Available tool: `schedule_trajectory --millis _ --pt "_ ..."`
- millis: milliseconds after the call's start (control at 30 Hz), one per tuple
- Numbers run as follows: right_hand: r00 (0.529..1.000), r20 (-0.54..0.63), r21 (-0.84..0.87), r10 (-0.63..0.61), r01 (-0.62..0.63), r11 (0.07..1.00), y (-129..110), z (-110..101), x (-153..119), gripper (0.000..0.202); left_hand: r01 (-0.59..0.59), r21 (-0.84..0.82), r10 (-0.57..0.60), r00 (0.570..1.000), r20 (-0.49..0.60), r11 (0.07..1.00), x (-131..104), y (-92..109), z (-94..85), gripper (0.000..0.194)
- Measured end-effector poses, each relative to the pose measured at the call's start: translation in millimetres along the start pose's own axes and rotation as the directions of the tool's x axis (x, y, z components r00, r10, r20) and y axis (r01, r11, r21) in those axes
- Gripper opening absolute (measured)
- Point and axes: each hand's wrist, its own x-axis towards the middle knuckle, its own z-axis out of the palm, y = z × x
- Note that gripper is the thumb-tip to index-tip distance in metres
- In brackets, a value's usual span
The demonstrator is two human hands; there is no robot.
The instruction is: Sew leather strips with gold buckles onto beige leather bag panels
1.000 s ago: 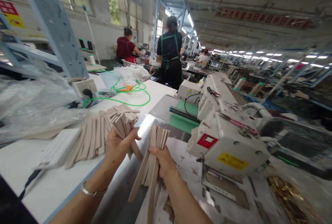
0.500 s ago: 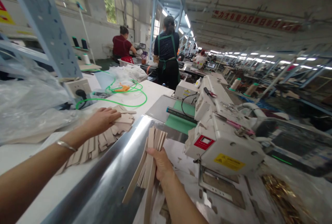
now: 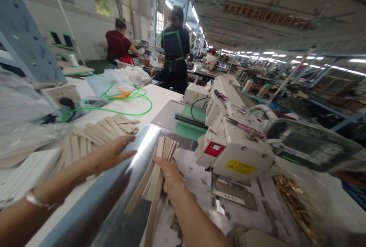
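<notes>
A bundle of beige strips (image 3: pixel 154 180) is gripped in my right hand (image 3: pixel 170 174), fanned out and tilted above the shiny metal plate (image 3: pixel 114 193). My left hand (image 3: pixel 114 153) hovers over the edge of that plate with thumb and fingers apart, holding nothing. Just beyond it, more beige strips (image 3: pixel 100 130) lie overlapping in a row on the white table. To the right of my right hand stands a sewing machine (image 3: pixel 228 144) with a red label and a yellow caution sticker.
Gold metal pieces (image 3: pixel 297 201) lie in clear plastic at the right, below a control screen (image 3: pixel 303 144). A green cord (image 3: pixel 114 111) curls across the table. Plastic sheeting (image 3: pixel 25 113) heaps at the left. Two people stand or sit further back.
My left hand has come off the row of strips, moving toward me and opening. My right hand keeps its grip on the bundle. The view has turned slightly right.
</notes>
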Motion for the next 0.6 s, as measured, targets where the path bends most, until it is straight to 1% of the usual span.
schedule_trajectory --millis 33,67,100,133,167,200,233,300,367,500,567,600 --pt "1.000 -0.018 0.013 -0.007 0.007 1.000 1 0 1 0.052 0.009 -0.065 -0.004 0.996 0.086 0.998 -14 13 22.0 0.068" --pt "0.999 -0.039 0.023 -0.018 0.019 1.000 2 0 1 0.051 0.061 -0.230 -0.015 0.980 0.197 0.971 -29 25 44.1 0.073" --pt "0.998 -0.061 0.032 -0.032 0.034 0.999 3 -1 2 0.051 0.080 -0.368 -0.003 0.979 0.204 0.926 -42 36 64.6 0.080" --pt "0.995 -0.087 0.039 -0.048 0.052 0.998 4 -1 3 0.051 0.061 -0.456 0.017 0.986 0.166 0.888 -54 46 82.5 0.086" --pt "0.992 -0.108 0.046 -0.066 0.071 0.996 5 -1 3 0.052 0.045 -0.485 0.020 0.991 0.129 0.873 -63 54 96.8 0.089" --pt "0.988 -0.122 0.053 -0.090 0.097 0.994 6 -1 3 0.052 0.067 -0.479 -0.015 0.994 0.112 0.875 -69 60 107.1 0.085" --pt "0.985 -0.127 0.053 -0.120 0.127 0.990 5 1 2 0.052 0.085 -0.463 -0.050 0.995 0.088 0.882 -72 65 113.7 0.078" --pt "0.974 -0.117 0.024 -0.193 0.197 0.980 3 5 -4 0.050 0.109 -0.437 -0.105 0.994 0.034 0.893 -72 70 117.9 0.064" --pt "0.957 -0.071 -0.055 -0.283 0.279 0.959 -2 10 -13 0.046 0.070 -0.456 -0.093 0.995 -0.029 0.887 -68 73 115.6 0.052" --pt "0.912 0.071 -0.270 -0.404 0.407 0.873 -12 17 -33 0.038 -0.067 -0.523 0.003 0.993 -0.121 0.850 -61 75 108.4 0.038" --pt "0.873 0.147 -0.342 -0.465 0.486 0.804 -13 19 -43 0.037 -0.154 -0.548 0.068 0.983 -0.173 0.822 -59 78 103.8 0.039" --pt "0.843 0.205 -0.365 -0.497 0.537 0.761 -13 20 -48 0.035 -0.198 -0.557 0.104 0.975 -0.196 0.806 -58 80 100.7 0.041"
